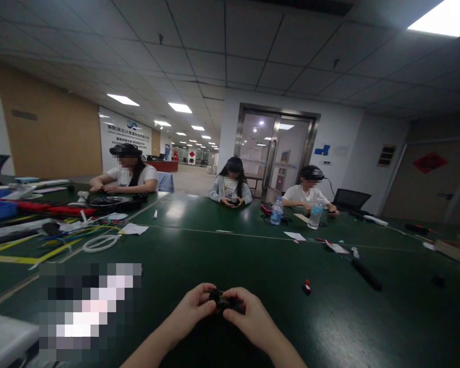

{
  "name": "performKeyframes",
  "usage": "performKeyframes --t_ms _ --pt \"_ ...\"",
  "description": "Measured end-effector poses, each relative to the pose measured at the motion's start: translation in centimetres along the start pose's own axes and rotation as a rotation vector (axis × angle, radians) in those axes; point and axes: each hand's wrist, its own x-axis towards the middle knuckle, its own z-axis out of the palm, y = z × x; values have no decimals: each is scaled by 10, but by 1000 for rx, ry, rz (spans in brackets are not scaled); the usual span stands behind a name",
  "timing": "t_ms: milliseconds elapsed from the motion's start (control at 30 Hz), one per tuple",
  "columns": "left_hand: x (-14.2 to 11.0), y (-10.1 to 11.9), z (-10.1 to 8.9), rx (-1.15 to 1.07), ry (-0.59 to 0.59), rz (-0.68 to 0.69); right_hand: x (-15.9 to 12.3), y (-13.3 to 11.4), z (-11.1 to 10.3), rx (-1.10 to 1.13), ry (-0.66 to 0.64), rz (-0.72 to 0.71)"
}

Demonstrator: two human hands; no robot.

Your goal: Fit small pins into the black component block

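Low in the middle of the head view, both my hands grip a small black part [223,300] above the dark green table [199,260]. My left hand [191,309] pinches its left end between thumb and fingers. On the other side, my right hand [251,314] holds the right end with thumb and curled fingers. The part is dark and partly covered by the fingers, so its exact kind does not show. A small red and black piece [306,287] lies on the table to the right of my right hand.
Beyond it lies a black-handled tool [366,274]. Two water bottles [276,211] stand further back. To the left are a coiled white cable [101,243], a paper [135,228], a wrench [155,214] and a blue bin [0,210]. Several people sit across the table.
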Motion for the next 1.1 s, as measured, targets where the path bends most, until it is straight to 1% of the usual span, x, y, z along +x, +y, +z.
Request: performKeyframes --t_ms 100,167,233,300,367,467,533,633,767,933,1100 --pt "0 0 -2 46 22 4 1 2 0 52 -7 9" --pt "-1 0 -4 131 18 9 2 5 1 94 -10 12" --pt "-3 1 -7 280 28 11 2 7 1 126 -15 16" --pt "-6 3 -9 454 75 6 3 10 2 136 -28 23" --pt "-8 5 -9 625 109 3 4 13 3 105 -48 27" --pt "-10 9 -7 850 96 18 5 19 7 -10 -75 32" --pt "-10 9 -6 932 84 22 6 22 9 -85 -80 42" --pt "-10 10 -7 956 58 13 6 25 10 -140 -80 71" --pt "-11 11 -9 955 33 19 5 22 8 -145 -84 92" --pt "-9 6 -11 966 34 48 4 17 6 -156 -97 89" --pt "-7 0 -13 977 43 57 4 18 6 -145 -95 87"
